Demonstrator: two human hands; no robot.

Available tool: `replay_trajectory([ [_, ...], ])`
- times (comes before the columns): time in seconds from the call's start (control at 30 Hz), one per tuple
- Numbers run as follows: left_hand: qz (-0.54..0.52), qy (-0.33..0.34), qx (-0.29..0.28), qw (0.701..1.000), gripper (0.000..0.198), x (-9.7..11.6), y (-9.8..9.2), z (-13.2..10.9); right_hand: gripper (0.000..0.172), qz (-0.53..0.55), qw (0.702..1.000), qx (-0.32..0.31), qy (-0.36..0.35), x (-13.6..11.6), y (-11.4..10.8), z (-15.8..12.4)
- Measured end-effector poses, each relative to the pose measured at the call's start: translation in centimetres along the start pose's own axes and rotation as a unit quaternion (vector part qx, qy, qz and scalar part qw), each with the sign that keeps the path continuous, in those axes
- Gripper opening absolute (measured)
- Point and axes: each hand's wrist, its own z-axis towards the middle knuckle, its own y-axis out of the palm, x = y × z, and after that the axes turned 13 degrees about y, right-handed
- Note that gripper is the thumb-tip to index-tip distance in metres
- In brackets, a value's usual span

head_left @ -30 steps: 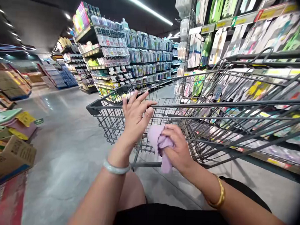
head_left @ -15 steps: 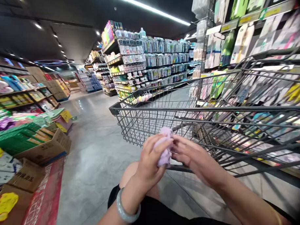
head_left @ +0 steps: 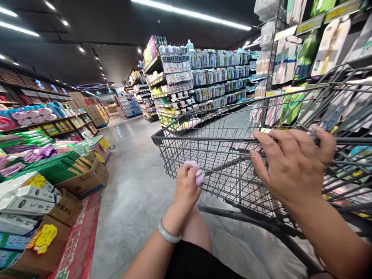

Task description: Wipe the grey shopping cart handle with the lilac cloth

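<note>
A crumpled light purple cloth point(head_left: 199, 177) is bunched in my left hand point(head_left: 186, 187), whose fingers are wrapped round it, just in front of the cart's near side. A pale bracelet circles that wrist. My right hand point(head_left: 295, 163) is at the top rail of the dark wire shopping cart point(head_left: 204, 145), palm down, fingers spread and slightly bent over the rail. Whether its fingertips touch the wire is hard to tell. Through the mesh, the floor shows below the cart.
Hanging packaged goods point(head_left: 307, 54) line the right side behind the cart. A stocked shelf unit point(head_left: 206, 77) stands beyond it. At the left are cardboard boxes point(head_left: 87, 181) with green packs and yellow tags. Grey floor point(head_left: 132, 174) runs between.
My right hand has left the cloth and moved right to the cart's rail, its fingers spreading. My left hand has lowered slightly, still holding the cloth. The view has turned a little left.
</note>
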Motion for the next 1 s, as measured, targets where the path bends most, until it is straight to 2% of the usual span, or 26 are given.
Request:
replay_trajectory([
  [0.1, 0.021, -0.043, 0.025, 0.999, 0.032, -1.7, -0.9, 0.0, 0.050, 0.007, 1.000, 0.006, 0.002, 0.0, -0.1, -0.1],
  [0.23, 0.033, -0.066, 0.096, 0.993, 0.035, -3.8, -2.2, 3.2, 0.048, 0.006, 1.000, 0.016, -0.003, 0.0, -0.1, 0.0],
  [0.3, 0.020, -0.063, 0.101, 0.993, 0.038, -4.2, -1.9, 3.8, 0.049, 0.009, 1.000, -0.005, 0.004, 0.1, -0.1, 0.0],
  [0.4, -0.002, -0.065, 0.063, 0.996, 0.039, -4.3, -0.5, 1.8, 0.050, 0.009, 0.999, -0.032, 0.020, 0.5, 0.1, -0.3],
  [0.53, -0.033, -0.061, 0.039, 0.997, 0.034, -4.5, 0.6, -2.3, 0.050, 0.013, 1.000, -0.003, 0.025, 0.2, 0.4, -0.6],
  [0.6, -0.048, -0.055, 0.047, 0.996, 0.031, -4.6, 0.3, -2.5, 0.047, 0.028, 0.999, 0.008, 0.043, -1.4, 0.3, -0.2],
  [0.63, -0.052, -0.053, 0.060, 0.995, 0.031, -4.6, 0.0, -2.1, 0.046, 0.042, 0.998, -0.007, 0.042, -2.7, 0.2, 0.1],
  [0.77, -0.048, -0.051, 0.136, 0.988, 0.033, -4.5, -1.5, 1.0, 0.051, 0.100, 0.983, -0.148, -0.032, -9.1, 0.4, 2.2],
  [0.83, -0.043, -0.065, 0.154, 0.985, 0.038, -4.5, -1.6, 1.9, 0.048, 0.095, 0.976, -0.191, -0.034, -11.6, 1.1, 3.0],
  [0.9, -0.043, -0.094, 0.141, 0.985, 0.039, -4.6, -1.0, 1.4, 0.042, 0.068, 0.975, -0.211, -0.024, -12.8, 2.1, 3.3],
  [1.0, -0.049, -0.133, 0.108, 0.984, 0.032, -4.7, 0.7, -1.4, 0.038, 0.028, 0.979, -0.197, -0.038, -12.9, 3.1, 2.9],
])
